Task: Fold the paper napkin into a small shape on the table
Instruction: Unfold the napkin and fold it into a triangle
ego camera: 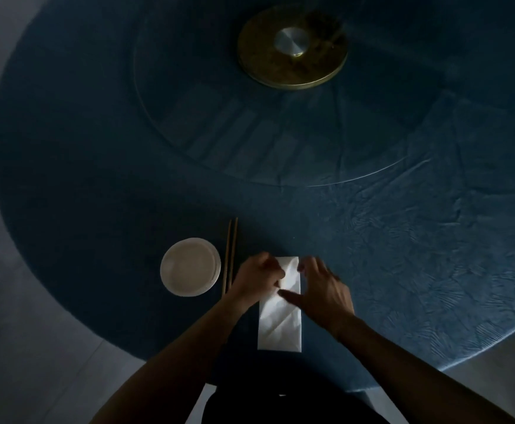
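Head view, looking down in dim light: I see a round table (97, 148) under a dark blue cloth, and two bare forearms reaching in from the bottom edge toward a white paper napkin (280, 319). The napkin lies flat on the cloth as a long, narrow rectangle, its length running away from the person, with slanted creases across it. The left hand (257, 278) sits at the napkin's far left edge with its fingers curled in tight, and they appear to pinch the paper there, though the grip itself is too dark and blurred for me to be sure. The right hand (323, 289) lies over the napkin's right edge with its fingers loosely spread; the thumb stretches left across the paper toward the left hand's fingers, and the fingertips reach near the napkin's far right corner. I cannot tell whether this hand presses the paper or only hovers on it. Just left of the left hand's knuckles a pair of wooden chopsticks (231, 255) lies side by side, pointing away. Left of those again is a small stack of white plates (189, 267). Well beyond both sets of fingertips, a glass turntable (164, 117) rests on a brass-coloured disc (293, 47).
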A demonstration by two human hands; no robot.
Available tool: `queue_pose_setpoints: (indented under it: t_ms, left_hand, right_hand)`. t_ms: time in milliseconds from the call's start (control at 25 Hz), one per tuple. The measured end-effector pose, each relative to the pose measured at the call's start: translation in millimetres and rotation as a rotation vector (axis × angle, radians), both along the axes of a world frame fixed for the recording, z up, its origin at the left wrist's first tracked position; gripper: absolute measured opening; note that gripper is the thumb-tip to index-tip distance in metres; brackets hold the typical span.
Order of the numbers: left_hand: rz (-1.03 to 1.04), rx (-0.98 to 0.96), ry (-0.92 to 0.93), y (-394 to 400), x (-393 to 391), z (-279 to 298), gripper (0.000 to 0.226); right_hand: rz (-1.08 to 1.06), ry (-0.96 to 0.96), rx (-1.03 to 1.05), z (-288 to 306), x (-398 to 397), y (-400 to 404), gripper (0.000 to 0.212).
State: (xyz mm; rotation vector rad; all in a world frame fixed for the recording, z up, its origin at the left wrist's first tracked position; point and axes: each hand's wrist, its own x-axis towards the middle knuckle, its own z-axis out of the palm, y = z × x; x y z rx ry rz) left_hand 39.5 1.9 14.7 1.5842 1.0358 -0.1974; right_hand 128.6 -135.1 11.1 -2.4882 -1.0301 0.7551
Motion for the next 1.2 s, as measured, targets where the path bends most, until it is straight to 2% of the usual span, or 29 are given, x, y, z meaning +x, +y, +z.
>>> queue_pose_setpoints:
  t_ms: [80,160,240,360,440,520,600,680,800,960,1120,1200]
  left_hand:
    - [0.015,-0.158,0.007,-5,18,12,0.007]
    - [0.005,-0.214,0.04,-8,34,18,0.005]
    - [-0.041,-0.227,0.066,-9,48,18,0.004]
    - [-0.178,-0.209,0.085,-6,58,5,0.008]
    - [-0.224,-0.052,0.072,2,59,-5,0.011]
    - [-0.303,0.205,0.047,14,54,-15,0.02]
    - [-0.523,0.379,0.037,23,49,-22,0.039]
    - [-0.699,0.478,0.06,24,44,-24,0.052]
    - [-0.763,0.564,0.117,21,39,-27,0.063]
    - [-0.704,0.566,0.178,15,36,-29,0.053]
    - [-0.688,0.498,0.211,17,40,-29,0.017]
    - [-0.675,0.476,0.183,17,44,-28,0.012]
  right_hand:
    - [-0.05,0.089,-0.046,5,-12,-4,0.068]
    - [-0.179,0.13,-0.069,6,-16,-2,0.071]
    - [-0.286,0.166,-0.105,5,-11,-3,0.059]
    - [-0.381,0.177,-0.155,-5,4,-16,0.029]
    - [-0.461,0.192,-0.166,-11,18,-31,0.029]
    - [-0.52,0.217,-0.151,-15,33,-41,0.031]
    - [-0.553,0.224,-0.125,-19,48,-47,0.027]
    - [-0.556,0.21,-0.128,-23,59,-49,0.024]
    - [-0.554,0.207,-0.142,-27,68,-48,0.022]
    - [-0.547,0.206,-0.122,-30,76,-50,0.018]
    - [-0.496,0.192,-0.076,-27,86,-52,0.014]
    - [-0.474,0.181,-0.051,-27,93,-52,0.014]
